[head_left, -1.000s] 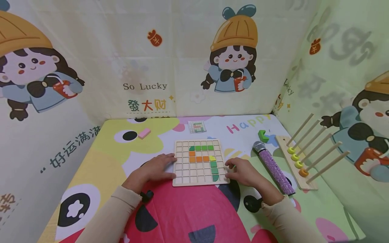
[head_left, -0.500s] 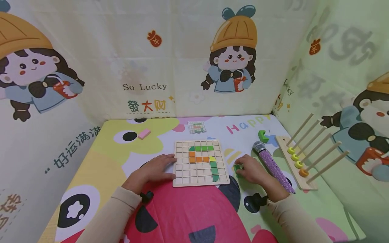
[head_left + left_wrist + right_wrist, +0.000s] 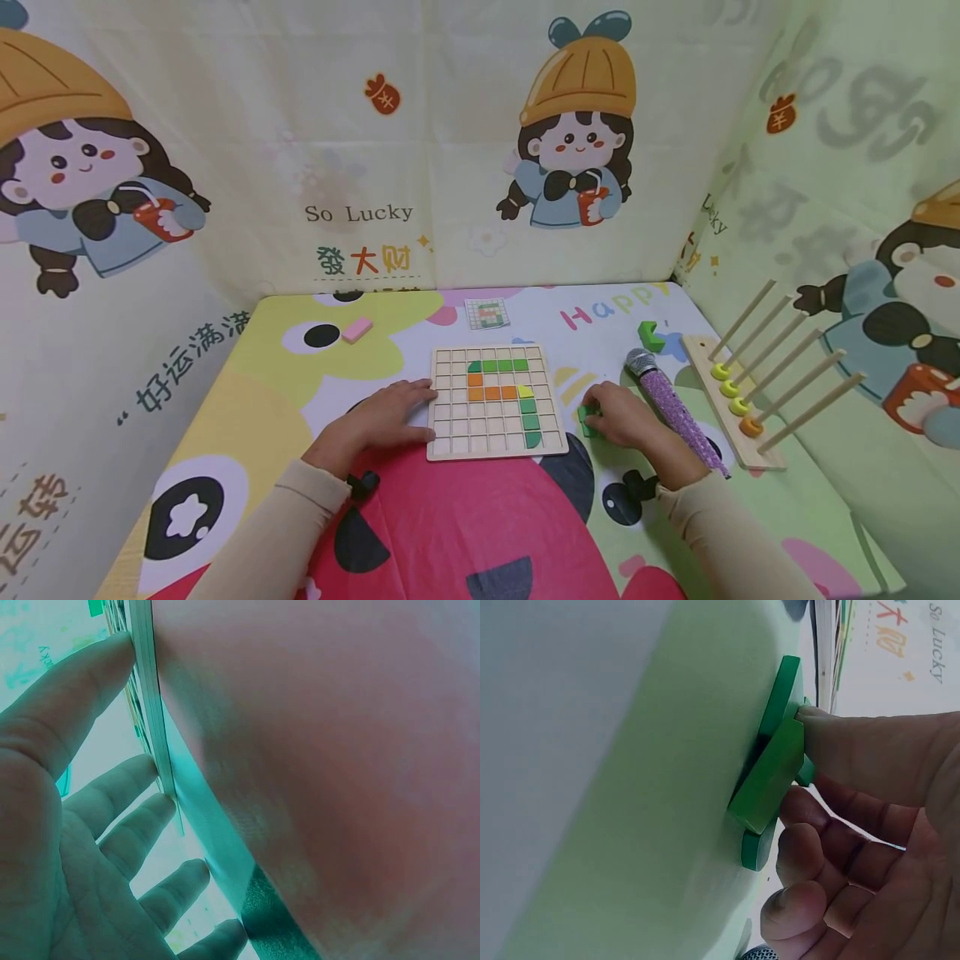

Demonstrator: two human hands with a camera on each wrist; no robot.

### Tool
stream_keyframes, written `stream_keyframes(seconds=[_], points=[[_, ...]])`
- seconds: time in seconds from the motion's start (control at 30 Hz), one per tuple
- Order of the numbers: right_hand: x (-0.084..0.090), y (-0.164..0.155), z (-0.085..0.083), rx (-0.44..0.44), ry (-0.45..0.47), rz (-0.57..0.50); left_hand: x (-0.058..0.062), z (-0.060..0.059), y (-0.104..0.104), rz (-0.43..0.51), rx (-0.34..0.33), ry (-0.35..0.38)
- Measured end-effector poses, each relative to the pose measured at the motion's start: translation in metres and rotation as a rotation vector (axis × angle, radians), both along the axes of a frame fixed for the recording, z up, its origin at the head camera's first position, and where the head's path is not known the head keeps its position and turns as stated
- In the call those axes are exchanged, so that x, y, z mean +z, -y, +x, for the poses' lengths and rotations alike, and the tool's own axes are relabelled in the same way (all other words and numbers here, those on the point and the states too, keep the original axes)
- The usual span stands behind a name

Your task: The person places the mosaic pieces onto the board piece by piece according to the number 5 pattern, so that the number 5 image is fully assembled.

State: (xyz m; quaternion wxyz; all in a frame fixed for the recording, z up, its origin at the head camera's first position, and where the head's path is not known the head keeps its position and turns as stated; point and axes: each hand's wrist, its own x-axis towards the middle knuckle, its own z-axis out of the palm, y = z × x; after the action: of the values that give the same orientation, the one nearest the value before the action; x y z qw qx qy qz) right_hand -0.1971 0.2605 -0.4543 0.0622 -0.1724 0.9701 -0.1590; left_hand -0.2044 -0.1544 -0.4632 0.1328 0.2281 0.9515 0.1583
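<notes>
A wooden grid board (image 3: pixel 450 421) lies on the table, with green, orange and yellow tiles (image 3: pixel 498 392) forming a bent line in its cells. At the board's left edge rests my left hand (image 3: pixel 381 414); in the left wrist view its spread fingers (image 3: pixel 105 671) touch the side. To the right of the board, my right hand (image 3: pixel 618 414) is over a few green blocks (image 3: pixel 587 422). The right wrist view shows its thumb and curled fingers pinching a light green block (image 3: pixel 771 776), tilted across darker green blocks (image 3: pixel 780 697).
A pattern card (image 3: pixel 487 313) lies behind the board, with a pink block (image 3: pixel 357 330) to the left. On the right are a purple glittery microphone (image 3: pixel 678 417), a green notched block (image 3: pixel 650 337) and a wooden peg stand (image 3: pixel 731 404) with yellow and orange rings.
My right hand has left the board's right edge and moved right to the green blocks, where it now pinches one. The left hand has stayed at the board's left edge.
</notes>
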Motion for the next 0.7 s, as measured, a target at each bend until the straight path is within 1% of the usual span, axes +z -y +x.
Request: stream_keyframes(seconds=[0.13, 0.4, 0.57, 0.7], points=[[0.0, 0.001, -0.001, -0.019, 0.015, -0.01, 0.001, 0.0, 0.0, -0.002, -0.003, 0.002], [0.001, 0.005, 0.001, -0.053, 0.008, -0.042, 0.004, 0.0, 0.0, 0.003, -0.012, -0.006], [-0.001, 0.008, -0.002, 0.006, 0.001, -0.168, 0.004, 0.001, 0.0, 0.007, -0.011, -0.001], [0.0, 0.016, -0.002, 0.029, 0.042, -0.277, 0.004, 0.002, 0.0, 0.009, -0.01, 0.007]])
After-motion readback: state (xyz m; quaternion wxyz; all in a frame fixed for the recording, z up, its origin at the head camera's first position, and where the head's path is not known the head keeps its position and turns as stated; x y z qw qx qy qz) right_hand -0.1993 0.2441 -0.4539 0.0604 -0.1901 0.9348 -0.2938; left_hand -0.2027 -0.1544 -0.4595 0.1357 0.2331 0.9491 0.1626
